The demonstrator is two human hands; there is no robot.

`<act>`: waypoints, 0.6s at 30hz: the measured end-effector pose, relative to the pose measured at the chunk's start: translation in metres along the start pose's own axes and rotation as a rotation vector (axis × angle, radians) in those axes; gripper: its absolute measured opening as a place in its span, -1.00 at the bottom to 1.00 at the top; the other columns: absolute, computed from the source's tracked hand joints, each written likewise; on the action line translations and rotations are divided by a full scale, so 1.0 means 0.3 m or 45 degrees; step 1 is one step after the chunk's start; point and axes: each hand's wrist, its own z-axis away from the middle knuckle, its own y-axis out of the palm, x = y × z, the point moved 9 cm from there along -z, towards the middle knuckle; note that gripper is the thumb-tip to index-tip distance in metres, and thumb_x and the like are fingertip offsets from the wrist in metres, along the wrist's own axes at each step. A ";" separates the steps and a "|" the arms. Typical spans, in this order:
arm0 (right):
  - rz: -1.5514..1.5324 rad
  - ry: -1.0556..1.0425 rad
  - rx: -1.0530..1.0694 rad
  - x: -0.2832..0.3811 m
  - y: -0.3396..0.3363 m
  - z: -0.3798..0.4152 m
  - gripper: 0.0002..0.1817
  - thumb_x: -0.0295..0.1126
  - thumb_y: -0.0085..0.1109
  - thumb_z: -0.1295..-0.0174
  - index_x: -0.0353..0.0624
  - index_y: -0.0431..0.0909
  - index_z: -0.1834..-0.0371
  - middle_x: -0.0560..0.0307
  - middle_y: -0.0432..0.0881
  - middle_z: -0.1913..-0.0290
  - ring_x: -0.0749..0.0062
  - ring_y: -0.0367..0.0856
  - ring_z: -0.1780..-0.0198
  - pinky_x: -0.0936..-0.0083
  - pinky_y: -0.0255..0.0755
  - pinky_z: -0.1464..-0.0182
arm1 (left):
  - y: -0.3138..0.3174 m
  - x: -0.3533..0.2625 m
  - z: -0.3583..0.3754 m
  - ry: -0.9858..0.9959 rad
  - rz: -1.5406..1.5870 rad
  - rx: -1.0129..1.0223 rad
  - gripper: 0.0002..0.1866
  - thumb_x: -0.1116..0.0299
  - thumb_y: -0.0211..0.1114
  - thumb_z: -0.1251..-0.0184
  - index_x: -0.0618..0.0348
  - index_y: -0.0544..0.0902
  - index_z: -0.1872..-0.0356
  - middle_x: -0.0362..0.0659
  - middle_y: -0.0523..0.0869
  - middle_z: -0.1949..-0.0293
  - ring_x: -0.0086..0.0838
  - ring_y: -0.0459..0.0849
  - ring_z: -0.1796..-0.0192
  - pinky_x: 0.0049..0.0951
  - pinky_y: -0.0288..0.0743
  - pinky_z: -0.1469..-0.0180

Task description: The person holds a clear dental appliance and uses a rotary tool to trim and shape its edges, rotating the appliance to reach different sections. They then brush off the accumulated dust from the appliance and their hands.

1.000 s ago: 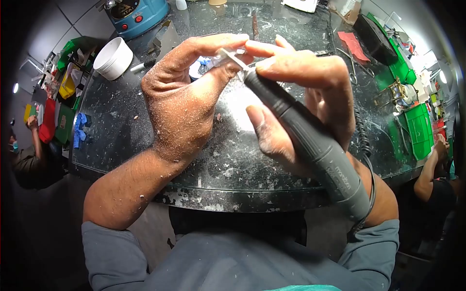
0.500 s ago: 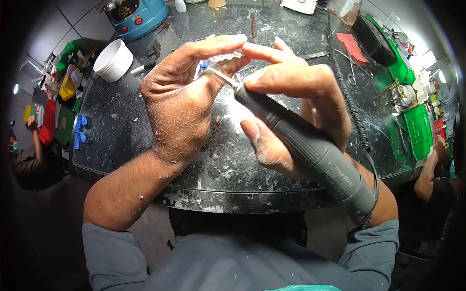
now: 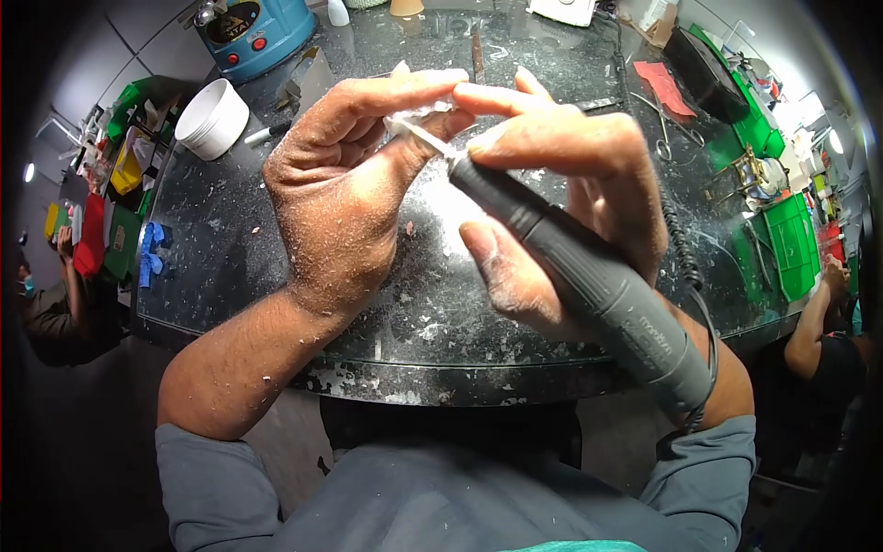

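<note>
My left hand (image 3: 340, 207), dusted with pale shavings, pinches a clear, scalloped piece like a dental aligner (image 3: 429, 110) between its thumb and fingers. Most of that piece is hidden behind the fingers and the tool. My right hand (image 3: 598, 166) is closed around a black rotary handpiece (image 3: 598, 276), its thumb below and its index finger along the front end. The whitish bur tip (image 3: 405, 127) points up and left, at the near side of the clear piece; whether it touches cannot be made out. The fingertips of both hands meet above the piece.
A dark, dust-specked bench (image 3: 432, 322) lies below. On it are a white tub (image 3: 213, 120), a blue machine (image 3: 253, 41), scissors (image 3: 664, 129), a red sheet (image 3: 664, 87) and green bins (image 3: 791, 244). A coiled cord (image 3: 681, 239) runs beside my right hand. Other people sit at both sides.
The bur tip has shifted slightly up and left across the clear piece. Less of the piece shows, and the blue patch beside it is out of sight. Both hands keep their hold.
</note>
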 end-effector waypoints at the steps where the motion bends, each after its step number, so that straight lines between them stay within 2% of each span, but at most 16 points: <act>1: -0.010 -0.005 -0.038 -0.004 -0.001 0.002 -0.50 -0.59 0.32 0.01 -0.24 0.33 -0.02 0.02 0.56 0.07 0.06 0.58 -0.16 -0.07 0.06 -0.38 | 0.001 0.001 0.001 -0.005 -0.043 0.004 -0.76 0.58 0.16 -0.31 0.39 0.56 0.02 0.09 0.67 -0.01 -0.32 0.64 -0.11 -0.30 0.43 -0.27; 3: -0.029 -0.017 -0.114 -0.008 -0.009 0.004 -0.50 -0.57 0.32 0.01 -0.24 0.33 -0.01 0.03 0.56 0.07 0.06 0.57 -0.16 -0.10 0.04 -0.38 | -0.001 0.003 0.002 -0.010 -0.087 0.007 -0.76 0.58 0.14 -0.31 0.39 0.56 0.01 0.09 0.66 -0.02 -0.32 0.64 -0.11 -0.29 0.43 -0.28; 8: -0.021 -0.012 -0.084 -0.001 -0.007 0.001 -0.51 -0.56 0.33 0.00 -0.25 0.34 -0.01 0.04 0.57 0.08 0.04 0.57 -0.16 -0.15 0.02 -0.38 | 0.002 0.007 0.001 -0.034 -0.075 0.018 -0.74 0.65 0.06 -0.31 0.38 0.55 0.00 0.12 0.66 -0.03 -0.28 0.62 -0.14 -0.28 0.42 -0.29; 15: -0.049 -0.025 -0.120 -0.004 -0.013 0.000 -0.54 -0.53 0.35 -0.01 -0.24 0.37 0.02 0.03 0.59 0.10 0.00 0.56 -0.17 -0.18 0.01 -0.37 | 0.007 0.001 0.001 -0.008 -0.155 0.052 -0.74 0.63 0.07 -0.31 0.38 0.54 -0.01 0.12 0.65 -0.03 -0.27 0.62 -0.15 -0.28 0.42 -0.29; 18: -0.026 -0.010 -0.038 -0.003 -0.007 0.003 -0.54 -0.52 0.35 -0.01 -0.24 0.37 0.02 0.02 0.59 0.09 0.01 0.56 -0.18 -0.17 0.00 -0.38 | 0.010 0.012 0.003 -0.062 0.044 0.005 -0.75 0.63 0.07 -0.31 0.39 0.55 0.01 0.11 0.66 -0.03 -0.27 0.62 -0.14 -0.28 0.42 -0.29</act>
